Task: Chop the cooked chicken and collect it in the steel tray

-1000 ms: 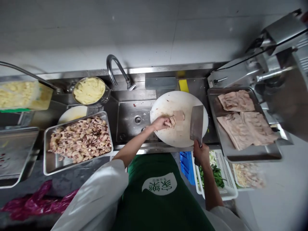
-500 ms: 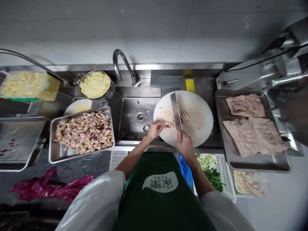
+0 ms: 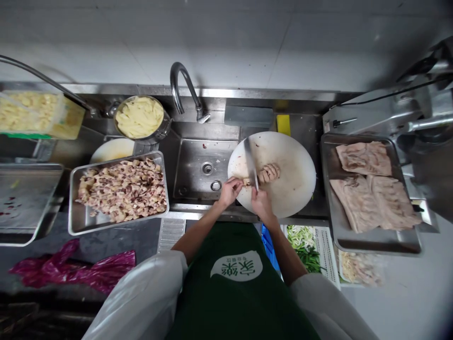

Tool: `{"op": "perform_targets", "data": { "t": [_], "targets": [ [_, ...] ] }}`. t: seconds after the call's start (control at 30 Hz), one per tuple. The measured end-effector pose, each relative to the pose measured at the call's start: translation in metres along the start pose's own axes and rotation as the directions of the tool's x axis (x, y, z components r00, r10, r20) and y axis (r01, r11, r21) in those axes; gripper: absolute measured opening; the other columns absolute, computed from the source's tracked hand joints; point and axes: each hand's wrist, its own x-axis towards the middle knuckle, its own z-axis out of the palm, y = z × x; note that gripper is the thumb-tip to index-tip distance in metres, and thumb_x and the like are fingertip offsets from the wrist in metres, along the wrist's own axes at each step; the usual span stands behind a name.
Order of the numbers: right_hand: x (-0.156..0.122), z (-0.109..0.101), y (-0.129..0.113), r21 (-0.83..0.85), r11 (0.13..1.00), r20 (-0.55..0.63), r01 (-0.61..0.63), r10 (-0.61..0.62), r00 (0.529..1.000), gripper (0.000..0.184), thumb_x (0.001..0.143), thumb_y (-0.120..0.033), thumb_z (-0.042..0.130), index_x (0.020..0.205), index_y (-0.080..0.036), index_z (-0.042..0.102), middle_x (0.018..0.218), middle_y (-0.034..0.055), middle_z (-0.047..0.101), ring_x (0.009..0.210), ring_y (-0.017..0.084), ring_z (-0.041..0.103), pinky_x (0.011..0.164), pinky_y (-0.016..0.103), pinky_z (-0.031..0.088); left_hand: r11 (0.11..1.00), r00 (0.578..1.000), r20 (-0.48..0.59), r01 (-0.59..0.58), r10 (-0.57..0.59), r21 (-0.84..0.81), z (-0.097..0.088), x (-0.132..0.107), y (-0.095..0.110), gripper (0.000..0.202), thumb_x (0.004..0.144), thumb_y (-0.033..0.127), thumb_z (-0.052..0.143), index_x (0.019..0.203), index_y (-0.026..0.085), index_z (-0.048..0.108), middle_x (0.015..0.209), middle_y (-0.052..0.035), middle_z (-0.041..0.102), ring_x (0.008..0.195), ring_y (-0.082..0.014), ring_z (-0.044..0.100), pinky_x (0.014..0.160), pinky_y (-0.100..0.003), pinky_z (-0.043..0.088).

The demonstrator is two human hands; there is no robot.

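the round white cutting board (image 3: 290, 189) lies over the right part of the steel sink (image 3: 198, 170). on the board, near its left edge, there is a piece of meat (image 3: 268, 173). the right hand (image 3: 261, 204) is closed around the handle of a cleaver (image 3: 250, 164), and the blade stands on its edge just left of the meat. the left hand (image 3: 230, 190) is at the left rim of the board, fingers curled on a small bit of the meat beside the blade. left of the sink stands a tray of chopped meat (image 3: 122, 191). right of the board, a tray (image 3: 368, 238) holds big slabs of pork (image 3: 375, 198).
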Motion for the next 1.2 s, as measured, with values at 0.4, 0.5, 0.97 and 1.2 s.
{"op": "perform_targets", "data": {
  "t": [0.4,0.5,0.97,1.2],
  "targets": [
    [0.017,-0.003,0.034,0.212,0.972,0.121,-0.104,0.079,0.989,0.044,0.098,-0.041,0.037,0.075,-0.016,0.065,0.046,0.0022,0.056,0.041,0.016,0.054,0.048,0.025,0.037,0.991,0.971,0.212,-0.124,0.112,0.045,0.019,0.022,0.001,0.012,0.093,0.023,0.061,0.099,0.018,0.07,0.106,-0.0084,0.063,0.104,-0.0194,0.06,0.097,-0.034,0.05],
    [0.02,-0.001,0.034,0.223,0.973,0.119,-0.062,0.036,0.992,0.045,0.097,-0.045,0.038,0.069,-0.018,0.061,0.048,0.0027,0.056,0.042,0.015,0.053,0.048,0.025,0.037,0.985,0.973,0.197,-0.143,0.122,0.094,0.024,0.021,0.003,0.011,0.092,0.022,0.062,0.099,0.02,0.07,0.111,-0.0084,0.063,0.111,-0.0208,0.057,0.102,-0.037,0.049],
    [0.004,-0.008,0.019,0.025,0.999,0.046,-0.021,0.02,0.999,0.051,0.101,-0.038,0.031,0.083,-0.012,0.072,0.076,0.0173,0.072,0.068,0.023,0.067,0.061,0.028,0.04,0.99,0.995,0.073,-0.076,0.068,0.115,0.03,0.007,0.004,0.013,0.097,0.027,0.055,0.095,0.022,0.067,0.105,-0.0079,0.062,0.107,-0.0215,0.059,0.098,-0.039,0.052],
    [0.006,-0.019,0.019,-0.037,0.994,-0.033,0.099,-0.1,0.994,0.052,0.102,-0.041,0.031,0.094,-0.011,0.073,0.085,0.0186,0.074,0.077,0.024,0.069,0.065,0.028,0.041,0.985,0.994,-0.108,0.01,0.009,0.173,0.011,-0.002,0.007,0.016,0.097,0.028,0.053,0.095,0.022,0.068,0.103,-0.0094,0.063,0.106,-0.0234,0.057,0.101,-0.043,0.048]
  ]
}}
